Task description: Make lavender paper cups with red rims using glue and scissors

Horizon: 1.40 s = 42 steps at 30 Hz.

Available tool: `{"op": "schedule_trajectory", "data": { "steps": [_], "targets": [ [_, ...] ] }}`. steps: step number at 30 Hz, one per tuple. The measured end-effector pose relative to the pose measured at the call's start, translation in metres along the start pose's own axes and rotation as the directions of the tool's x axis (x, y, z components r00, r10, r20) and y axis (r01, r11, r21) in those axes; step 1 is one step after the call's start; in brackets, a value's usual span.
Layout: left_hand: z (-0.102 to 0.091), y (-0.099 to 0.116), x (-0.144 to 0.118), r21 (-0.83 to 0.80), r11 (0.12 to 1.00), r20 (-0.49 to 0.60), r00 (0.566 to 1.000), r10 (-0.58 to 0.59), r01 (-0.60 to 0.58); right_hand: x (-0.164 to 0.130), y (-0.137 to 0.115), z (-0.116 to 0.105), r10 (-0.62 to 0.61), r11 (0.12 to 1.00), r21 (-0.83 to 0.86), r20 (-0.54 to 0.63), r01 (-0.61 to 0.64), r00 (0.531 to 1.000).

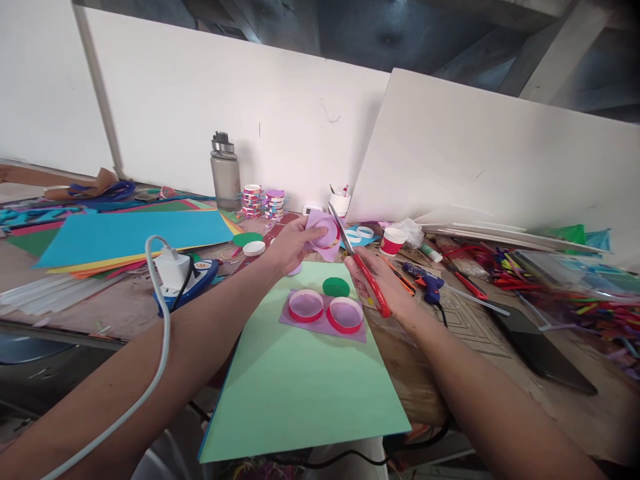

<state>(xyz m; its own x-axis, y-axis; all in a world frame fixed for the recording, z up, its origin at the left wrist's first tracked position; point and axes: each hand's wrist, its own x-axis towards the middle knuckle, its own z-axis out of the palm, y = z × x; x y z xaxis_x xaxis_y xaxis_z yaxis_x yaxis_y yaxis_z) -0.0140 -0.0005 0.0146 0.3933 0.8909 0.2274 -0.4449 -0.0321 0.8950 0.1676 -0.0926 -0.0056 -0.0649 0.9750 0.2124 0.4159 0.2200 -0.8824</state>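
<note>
A lilac paper piece (324,235) with a ring is gripped by the left hand (295,243) above the green sheet (300,380). Red scissors (361,267), blades parted, are clasped by the right hand (387,293). Two red rings (326,311) on lilac paper on that sheet appear untrimmed.

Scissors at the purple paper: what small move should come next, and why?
Probably close the scissors a little and turn the purple paper in the left hand. The blades sit open at the ring's edge in the right hand, and paper still juts beyond the ring.
</note>
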Motion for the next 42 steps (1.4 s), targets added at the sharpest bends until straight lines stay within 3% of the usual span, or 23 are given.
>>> {"op": "schedule_trajectory", "data": {
  "steps": [4,9,17,25,31,35,42],
  "targets": [
    [0.003,0.002,-0.002,0.003,1.000,0.006,1.000,-0.008,0.008,0.000,-0.004,0.000,0.109,0.976,0.178,0.081,-0.122,0.991],
    [0.004,0.004,-0.002,-0.008,1.000,0.019,1.000,0.014,-0.014,0.004,0.003,-0.002,0.134,0.942,0.297,0.102,-0.159,0.986],
    [-0.001,0.003,0.000,-0.052,0.995,0.140,0.986,0.093,-0.087,0.005,0.008,-0.002,-0.025,0.933,0.360,0.059,0.002,0.998],
    [0.000,0.000,0.000,-0.091,0.986,0.167,0.973,0.157,-0.143,0.007,0.013,-0.004,-0.182,0.922,0.362,0.085,0.140,0.980],
    [0.002,0.003,-0.001,-0.096,0.981,0.154,0.971,0.181,-0.167,0.010,0.020,-0.015,-0.243,0.942,0.268,0.137,0.200,0.960],
    [-0.001,0.004,0.001,-0.163,0.976,0.110,0.980,0.163,-0.144,0.012,0.028,-0.020,-0.255,0.950,0.228,0.173,0.213,0.951],
    [-0.004,0.006,0.003,-0.258,0.964,0.082,0.993,0.082,-0.058,0.010,0.023,-0.015,-0.220,0.937,0.316,0.206,0.148,0.954]
  ]
}}
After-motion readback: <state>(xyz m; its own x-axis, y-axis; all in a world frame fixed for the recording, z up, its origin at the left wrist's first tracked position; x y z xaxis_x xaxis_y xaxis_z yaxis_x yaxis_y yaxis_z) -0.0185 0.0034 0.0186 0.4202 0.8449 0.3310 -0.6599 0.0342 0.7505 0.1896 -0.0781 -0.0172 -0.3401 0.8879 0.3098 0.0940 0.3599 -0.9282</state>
